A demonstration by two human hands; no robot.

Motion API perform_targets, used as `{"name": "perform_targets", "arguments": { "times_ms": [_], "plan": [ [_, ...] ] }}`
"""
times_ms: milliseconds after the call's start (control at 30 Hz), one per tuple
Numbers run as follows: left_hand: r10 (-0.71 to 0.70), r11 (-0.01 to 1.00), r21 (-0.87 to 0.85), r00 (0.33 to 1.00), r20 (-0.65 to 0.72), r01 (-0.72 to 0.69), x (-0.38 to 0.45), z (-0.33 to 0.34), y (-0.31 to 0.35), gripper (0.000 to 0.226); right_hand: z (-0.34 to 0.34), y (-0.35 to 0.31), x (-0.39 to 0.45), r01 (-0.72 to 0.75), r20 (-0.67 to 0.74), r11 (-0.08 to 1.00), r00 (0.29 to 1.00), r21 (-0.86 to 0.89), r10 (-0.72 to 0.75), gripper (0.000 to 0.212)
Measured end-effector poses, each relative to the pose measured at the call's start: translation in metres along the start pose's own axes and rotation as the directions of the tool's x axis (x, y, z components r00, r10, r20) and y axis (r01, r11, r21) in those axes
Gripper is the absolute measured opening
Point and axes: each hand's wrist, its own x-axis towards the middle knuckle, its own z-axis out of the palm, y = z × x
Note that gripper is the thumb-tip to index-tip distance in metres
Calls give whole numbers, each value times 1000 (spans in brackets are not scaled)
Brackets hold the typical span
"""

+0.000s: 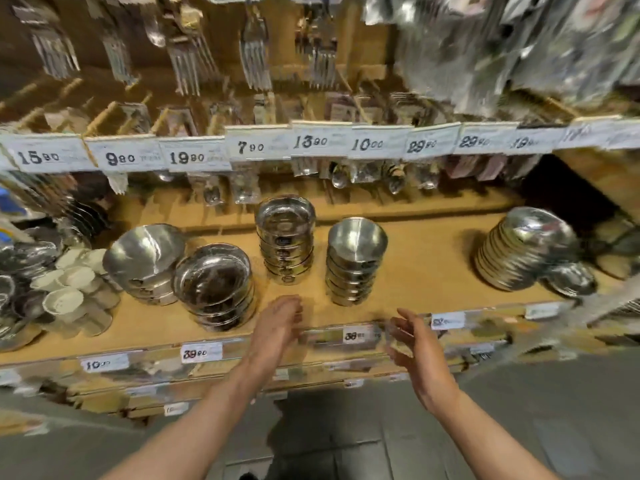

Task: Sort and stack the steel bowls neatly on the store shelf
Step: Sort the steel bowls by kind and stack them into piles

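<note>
The wooden shelf (433, 258) carries steel bowl stacks (353, 261), white cups (65, 289) leftward; both hands (280, 320) hover loose, holding nothing.

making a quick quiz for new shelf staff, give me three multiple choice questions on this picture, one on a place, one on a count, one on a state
1. Where does the leaning stack of steel bowls stand on the shelf?
A. far right
B. far left
C. front centre

2. How many upright bowl stacks stand just beyond the two hands?
A. five
B. two
C. none

3. What are the hands doing?
A. both grip one bowl
B. the left holds a price tag
C. both are empty, fingers relaxed

Answers:
1 A: the tilted stack sits at the shelf's right end, well apart from the others.
2 B: the flat-bowl stack and the deeper-bowl stack rise side by side at the centre.
3 C: the left hand and right hand hover near the shelf's front edge, touching nothing.
</note>
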Motion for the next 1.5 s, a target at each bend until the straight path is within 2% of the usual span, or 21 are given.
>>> {"name": "perform_targets", "arguments": {
  "times_ms": [167,267,467,567,633,767,867,933,1000,1133,1233,1333,1500],
  "plan": [
    [34,999,22,994,-102,-32,7,12,-2,23,-110,-44,24,58,-52,997,997,-59,-61,29],
    [18,999,-24,988,-151,-21,11,27,3,22,-128,-58,39,47,-15,995,999,-85,-48,31],
    [3,994,-106,983,-183,-23,24,60,11,24,-84,-62,67,2,136,990,991,-144,17,28],
    [8,995,-94,993,-118,-19,38,70,12,42,-49,-58,86,-10,189,987,981,-162,41,23],
    [20,996,-82,997,-81,-26,51,76,8,45,-27,-53,100,-9,229,987,972,-163,46,31],
    [48,993,-114,999,26,-45,73,85,4,35,4,-45,126,-2,296,984,954,-176,55,52],
    [25,989,-149,999,48,-18,91,85,-1,34,14,-45,148,-1,315,982,947,-190,62,50],
    [21,990,-143,1000,18,-19,100,83,-7,35,13,-45,157,-52,288,986,953,-160,97,33],
    [33,995,-88,999,-40,-37,102,81,-17,39,4,-46,161,-59,240,989,967,-137,91,25],
    [-26,1000,-13,980,-195,23,96,82,-45,27,-38,-48,165,-17,61,985,998,-172,28,38],
    [-10,999,31,961,-277,20,81,98,-56,19,-69,-49,166,-66,-50,990,997,-122,60,38],
    [-99,995,-59,945,-311,85,75,114,-60,18,-87,-54,165,-118,-72,991,991,-61,114,36],
    [-115,993,-52,956,-271,104,60,150,-74,18,-120,-59,167,-126,-28,991,992,-42,125,32]
  ]
}}
